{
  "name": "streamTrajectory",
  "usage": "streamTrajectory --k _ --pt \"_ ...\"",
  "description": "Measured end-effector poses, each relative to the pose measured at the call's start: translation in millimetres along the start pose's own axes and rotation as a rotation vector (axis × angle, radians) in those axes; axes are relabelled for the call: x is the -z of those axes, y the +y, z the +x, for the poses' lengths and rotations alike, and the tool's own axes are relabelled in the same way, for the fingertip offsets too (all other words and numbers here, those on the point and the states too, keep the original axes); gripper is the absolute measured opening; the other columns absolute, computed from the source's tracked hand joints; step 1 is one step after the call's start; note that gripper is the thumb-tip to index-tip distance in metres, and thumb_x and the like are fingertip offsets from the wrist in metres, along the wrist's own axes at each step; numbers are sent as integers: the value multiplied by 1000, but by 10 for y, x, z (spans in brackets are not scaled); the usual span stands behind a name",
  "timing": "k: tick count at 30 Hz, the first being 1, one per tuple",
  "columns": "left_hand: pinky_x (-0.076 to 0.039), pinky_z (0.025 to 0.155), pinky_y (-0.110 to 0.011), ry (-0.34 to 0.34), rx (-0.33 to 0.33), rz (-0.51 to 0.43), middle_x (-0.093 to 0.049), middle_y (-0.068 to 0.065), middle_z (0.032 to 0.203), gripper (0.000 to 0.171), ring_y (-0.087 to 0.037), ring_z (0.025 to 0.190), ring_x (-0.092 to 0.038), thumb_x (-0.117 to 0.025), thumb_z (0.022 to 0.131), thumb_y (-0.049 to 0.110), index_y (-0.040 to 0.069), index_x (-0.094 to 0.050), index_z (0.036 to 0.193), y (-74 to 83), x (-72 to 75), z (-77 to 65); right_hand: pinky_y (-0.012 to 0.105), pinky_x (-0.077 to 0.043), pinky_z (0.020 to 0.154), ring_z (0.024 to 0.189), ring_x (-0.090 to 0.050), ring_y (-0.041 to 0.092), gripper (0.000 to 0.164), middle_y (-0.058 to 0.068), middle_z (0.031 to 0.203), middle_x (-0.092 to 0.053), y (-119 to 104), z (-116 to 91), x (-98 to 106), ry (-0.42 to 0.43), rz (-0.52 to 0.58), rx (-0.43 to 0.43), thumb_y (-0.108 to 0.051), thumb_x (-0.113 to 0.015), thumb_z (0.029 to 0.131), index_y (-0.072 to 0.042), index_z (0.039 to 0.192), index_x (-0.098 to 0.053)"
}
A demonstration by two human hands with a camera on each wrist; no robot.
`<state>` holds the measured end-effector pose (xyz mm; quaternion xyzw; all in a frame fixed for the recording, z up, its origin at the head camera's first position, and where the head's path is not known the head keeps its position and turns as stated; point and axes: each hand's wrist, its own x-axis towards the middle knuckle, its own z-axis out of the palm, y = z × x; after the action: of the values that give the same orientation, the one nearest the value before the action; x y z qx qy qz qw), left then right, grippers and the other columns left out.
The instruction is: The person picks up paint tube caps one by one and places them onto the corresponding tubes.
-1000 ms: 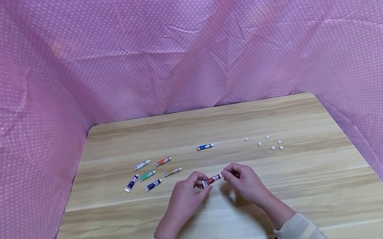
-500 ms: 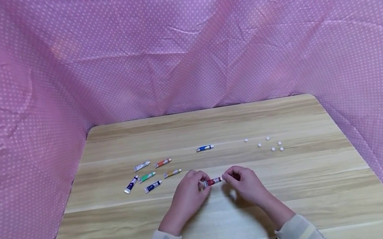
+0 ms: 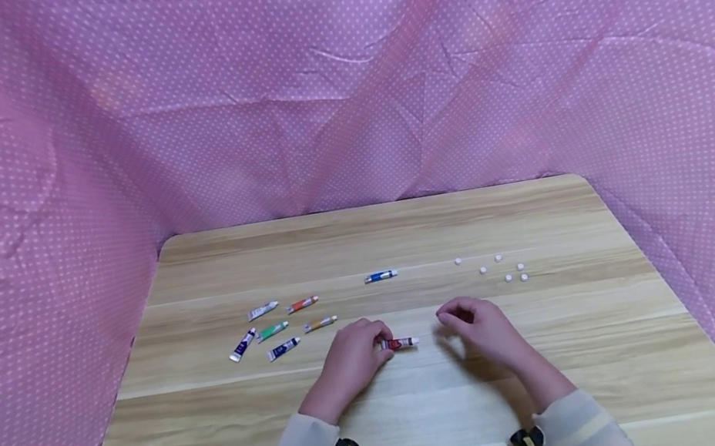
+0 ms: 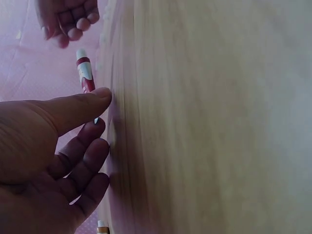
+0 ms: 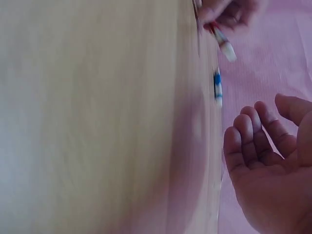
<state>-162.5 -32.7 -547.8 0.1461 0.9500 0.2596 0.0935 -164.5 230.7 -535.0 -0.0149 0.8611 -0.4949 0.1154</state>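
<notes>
A small red paint tube (image 3: 399,343) lies low over the middle of the table, its white end pointing right. My left hand (image 3: 354,352) pinches its crimped end between thumb and fingers. In the left wrist view the tube (image 4: 86,73) sticks out beyond the thumb. My right hand (image 3: 483,329) hovers to the right, apart from the tube. In the right wrist view this hand (image 5: 273,156) has its thumb away from loosely bent fingers, with nothing between them.
A blue paint tube (image 3: 381,276) lies farther back. Several other tubes, including a green one (image 3: 272,331) and an orange one (image 3: 302,304), lie at left. Several small white caps (image 3: 483,270) are scattered at back right. Pink dotted cloth (image 3: 338,101) surrounds the wooden table (image 3: 360,238).
My right hand has let go of the tube's white end and moved right. My left hand has lowered the red paint tube slightly toward the table, still holding it.
</notes>
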Motion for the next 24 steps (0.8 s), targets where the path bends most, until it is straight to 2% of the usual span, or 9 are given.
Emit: streamTrajectory --k 4,11,17,24 --pt "-54 97 -40 -23 17 -9 -74 8 103 15 -13 98 -65 -85 95 27 27 -79 108 -44 13 69 23 -55 85 100 -67 15 27 11 115 -78 94 67 202 17 13 29 -25 -73 105 -6 123 -76" --pt "-53 93 -38 -42 25 -12 -71 8 101 15 -13 94 -62 -86 95 29 28 -78 107 -61 40 185 19 -54 82 94 -65 8 32 14 112 -76 345 172 576 109 0 79 -21 -75 104 -2 129 -72" --pt "-52 95 -40 -61 25 -19 -72 8 102 15 -14 95 -62 -85 95 30 27 -78 108 -58 50 263 16 -53 81 91 -63 1 35 0 105 -72 534 217 852 183 6 53 -19 -76 104 -1 133 -70" --pt "-48 107 -49 -48 26 -5 -75 6 106 17 -17 101 -66 -86 94 32 28 -78 109 -80 87 318 15 -52 78 89 -61 -1 42 -9 101 -70 690 262 1133 250 -22 5 -27 -78 102 -3 135 -69"
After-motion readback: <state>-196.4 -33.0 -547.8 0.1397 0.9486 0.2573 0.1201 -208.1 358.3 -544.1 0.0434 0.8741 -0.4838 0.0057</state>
